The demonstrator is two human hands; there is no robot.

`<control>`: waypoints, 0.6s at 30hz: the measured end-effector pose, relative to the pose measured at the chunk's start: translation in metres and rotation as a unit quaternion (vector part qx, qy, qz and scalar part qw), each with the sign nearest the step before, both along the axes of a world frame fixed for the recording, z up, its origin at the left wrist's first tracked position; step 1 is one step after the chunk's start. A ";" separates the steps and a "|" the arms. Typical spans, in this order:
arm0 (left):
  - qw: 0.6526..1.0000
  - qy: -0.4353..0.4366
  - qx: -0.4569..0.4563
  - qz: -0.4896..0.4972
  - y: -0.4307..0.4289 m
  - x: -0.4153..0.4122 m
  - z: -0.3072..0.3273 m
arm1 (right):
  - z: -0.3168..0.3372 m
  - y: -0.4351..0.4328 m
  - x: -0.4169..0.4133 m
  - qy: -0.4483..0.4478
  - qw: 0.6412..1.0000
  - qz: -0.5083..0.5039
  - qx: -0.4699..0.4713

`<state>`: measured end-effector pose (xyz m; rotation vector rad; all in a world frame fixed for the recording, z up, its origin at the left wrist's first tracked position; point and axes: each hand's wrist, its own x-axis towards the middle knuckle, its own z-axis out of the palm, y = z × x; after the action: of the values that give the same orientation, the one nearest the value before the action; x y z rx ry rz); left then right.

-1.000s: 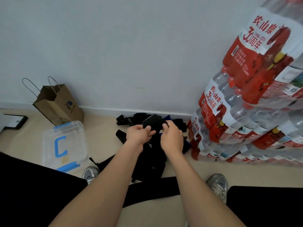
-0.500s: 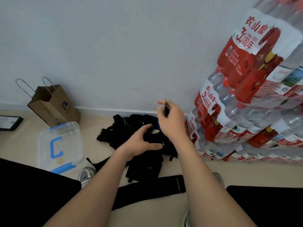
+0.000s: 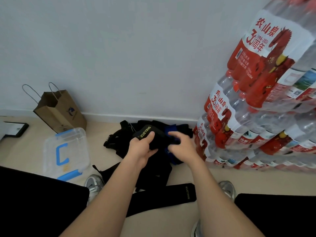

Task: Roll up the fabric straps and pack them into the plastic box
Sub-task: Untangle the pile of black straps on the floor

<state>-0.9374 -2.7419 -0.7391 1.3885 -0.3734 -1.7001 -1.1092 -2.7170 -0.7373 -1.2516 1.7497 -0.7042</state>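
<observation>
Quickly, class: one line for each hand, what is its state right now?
Left hand: closed, gripping the black XUEYING strap.
Right hand: closed, fingers apparently curled on that strap's right end.

Both hands, left hand (image 3: 142, 147) and right hand (image 3: 183, 147), around a black strap (image 3: 150, 134) above the pile.

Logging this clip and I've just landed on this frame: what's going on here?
A person is working a black strap lettered XUEYING with both hands. The left hand grips it with the thumb on top, and the right hand grips its other side. Under them is a pile of straps, black and blue. A long strap lies flat by the shoes. The plastic box sits on the floor to the left, with no straps visible inside.
</observation>
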 end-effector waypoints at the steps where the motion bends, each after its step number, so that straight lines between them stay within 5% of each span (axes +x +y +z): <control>1: 1.000 0.004 0.001 0.005 0.000 0.000 0.000 | -0.006 0.002 0.004 0.028 0.999 0.043 0.003; 8: 0.998 0.024 0.006 0.064 -0.007 0.000 0.001 | -0.042 0.001 -0.004 0.195 0.976 0.030 -0.091; 11: 0.992 0.016 0.008 0.127 -0.017 0.008 0.001 | -0.048 0.003 -0.013 0.246 0.958 -0.055 -0.136; 14: 0.988 0.031 0.011 0.153 -0.029 0.026 0.000 | -0.049 0.005 -0.031 0.226 0.963 -0.091 -0.117; 18: 0.996 0.037 0.029 0.080 -0.022 0.017 0.000 | -0.038 -0.001 -0.014 0.120 0.988 0.010 -0.095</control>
<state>-0.9200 -2.7643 -0.7396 1.3544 -0.1675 -1.6359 -1.1234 -2.7182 -0.7755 -1.5352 1.8937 -0.7485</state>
